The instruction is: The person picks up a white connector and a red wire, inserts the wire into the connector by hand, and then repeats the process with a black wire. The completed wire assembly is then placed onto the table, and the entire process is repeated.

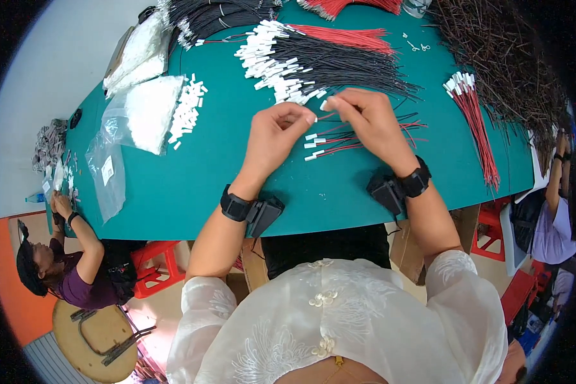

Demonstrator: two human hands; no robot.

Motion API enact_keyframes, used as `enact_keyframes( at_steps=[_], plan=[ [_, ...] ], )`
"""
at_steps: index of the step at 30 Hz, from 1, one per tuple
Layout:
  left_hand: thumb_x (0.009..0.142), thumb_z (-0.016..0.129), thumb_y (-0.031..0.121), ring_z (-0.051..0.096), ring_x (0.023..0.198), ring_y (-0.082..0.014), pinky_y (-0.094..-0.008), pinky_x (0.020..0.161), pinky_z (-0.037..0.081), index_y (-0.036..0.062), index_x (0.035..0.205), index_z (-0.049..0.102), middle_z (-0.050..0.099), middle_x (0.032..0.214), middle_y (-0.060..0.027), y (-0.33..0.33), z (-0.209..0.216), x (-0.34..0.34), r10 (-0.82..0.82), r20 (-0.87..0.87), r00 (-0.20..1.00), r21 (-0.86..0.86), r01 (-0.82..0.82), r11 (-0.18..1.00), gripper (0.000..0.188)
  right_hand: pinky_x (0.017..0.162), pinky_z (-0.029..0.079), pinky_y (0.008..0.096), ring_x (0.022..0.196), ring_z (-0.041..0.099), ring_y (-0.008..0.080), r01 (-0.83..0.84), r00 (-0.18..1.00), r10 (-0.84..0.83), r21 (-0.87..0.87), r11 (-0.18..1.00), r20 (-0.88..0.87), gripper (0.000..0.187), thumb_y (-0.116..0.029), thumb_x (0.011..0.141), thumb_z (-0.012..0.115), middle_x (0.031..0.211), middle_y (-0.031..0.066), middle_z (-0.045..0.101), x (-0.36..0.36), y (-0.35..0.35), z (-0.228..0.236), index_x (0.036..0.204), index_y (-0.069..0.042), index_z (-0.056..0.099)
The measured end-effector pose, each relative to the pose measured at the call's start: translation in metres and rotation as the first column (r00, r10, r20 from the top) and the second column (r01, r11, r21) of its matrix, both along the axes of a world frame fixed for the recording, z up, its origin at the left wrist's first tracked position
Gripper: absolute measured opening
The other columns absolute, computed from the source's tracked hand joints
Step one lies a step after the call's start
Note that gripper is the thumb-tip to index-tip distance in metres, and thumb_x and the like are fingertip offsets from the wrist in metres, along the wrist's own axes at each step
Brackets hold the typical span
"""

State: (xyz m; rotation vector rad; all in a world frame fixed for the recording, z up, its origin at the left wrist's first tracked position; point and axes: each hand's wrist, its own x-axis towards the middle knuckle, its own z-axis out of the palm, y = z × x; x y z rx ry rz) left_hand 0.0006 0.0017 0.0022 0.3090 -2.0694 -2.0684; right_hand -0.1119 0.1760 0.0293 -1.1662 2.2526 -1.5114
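Above the table my left hand (pixel 281 130) pinches a small white connector (pixel 315 120) between thumb and fingertips. A short red wire (pixel 326 116) stretches from it toward my right hand (pixel 370 123). That hand is closed too, with a small white piece (pixel 326 105) at its fingertips; its kind is hard to make out. Just below the hands lie a few wired connectors (pixel 312 146), white ends to the left, with red and black wires trailing right under my right hand. Beyond my fingers spreads a large pile of black wires (pixel 345 67) with white connectors, red wires behind them.
Loose white connectors (pixel 187 112) lie left beside a plastic bag (pixel 148 115) of more. A bundle of red wires (pixel 473 128) rests at the right, near a heap of dark brown wires (pixel 505 57). A co-worker (pixel 64 256) sits at the left, another person (pixel 553 217) at the right.
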Motion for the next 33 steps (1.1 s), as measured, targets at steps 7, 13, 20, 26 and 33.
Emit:
enact_keyframes(
  at_steps=[7, 13, 20, 26, 33],
  plan=[
    [0.085, 0.074, 0.007, 0.054, 0.066, -0.0043, -0.0211, 0.059, 0.044, 0.0011, 0.093, 0.071, 0.065, 0.078, 0.0010, 0.000, 0.005, 0.003, -0.085, 0.069, 0.994, -0.469, 0.108, 0.877, 0.011, 0.064, 0.047, 0.0349, 0.068, 0.061, 0.0232, 0.072, 0.985, -0.064, 0.040, 0.997, -0.161, 0.021, -0.014, 0.095, 0.061, 0.077, 0.0129, 0.064, -0.013, 0.002, -0.013, 0.089, 0.006, 0.067],
    [0.080, 0.075, 0.005, 0.053, 0.061, -0.0075, -0.0235, 0.056, 0.044, -0.0007, 0.093, 0.070, 0.063, 0.074, -0.0016, 0.007, 0.001, -0.005, 0.048, -0.033, 0.998, -0.476, -0.058, 0.877, 0.015, 0.067, 0.047, 0.0377, 0.073, 0.058, 0.0318, 0.058, 0.908, -0.027, 0.062, 0.996, -0.417, 0.019, -0.013, 0.093, 0.062, 0.078, 0.0147, 0.060, -0.011, -0.005, -0.024, 0.090, 0.006, 0.066],
    [0.077, 0.075, 0.006, 0.060, 0.060, -0.0197, -0.0321, 0.056, 0.048, 0.0026, 0.097, 0.070, 0.063, 0.073, -0.0079, 0.011, -0.002, -0.012, 0.083, -0.077, 0.994, -0.672, -0.113, 0.732, 0.020, 0.068, 0.046, 0.0387, 0.075, 0.060, 0.0308, -0.036, 0.956, 0.073, 0.133, 0.990, -0.285, 0.017, -0.012, 0.092, 0.062, 0.083, 0.0156, 0.063, -0.004, -0.007, -0.023, 0.094, 0.005, 0.067],
    [0.076, 0.075, 0.006, 0.063, 0.065, -0.0237, -0.0351, 0.059, 0.050, 0.0047, 0.093, 0.071, 0.065, 0.078, -0.0082, 0.006, -0.002, -0.008, 0.073, -0.137, 0.988, -0.760, -0.152, 0.632, 0.017, 0.065, 0.047, 0.0365, 0.072, 0.062, 0.0266, 0.029, 0.995, -0.012, 0.172, 0.985, -0.098, 0.018, -0.013, 0.093, 0.062, 0.090, 0.0152, 0.067, 0.004, -0.004, 0.001, 0.101, 0.001, 0.069],
    [0.078, 0.075, 0.005, 0.061, 0.064, -0.0154, -0.0278, 0.058, 0.049, 0.0042, 0.094, 0.071, 0.067, 0.081, -0.0066, 0.000, -0.001, -0.004, 0.092, -0.159, 0.983, -0.654, -0.175, 0.736, 0.016, 0.061, 0.048, 0.0292, 0.067, 0.062, 0.0199, 0.030, 0.956, -0.041, -0.041, 0.999, -0.289, 0.017, -0.013, 0.093, 0.063, 0.084, 0.0117, 0.069, -0.004, -0.001, -0.011, 0.102, -0.001, 0.070]
  ],
)
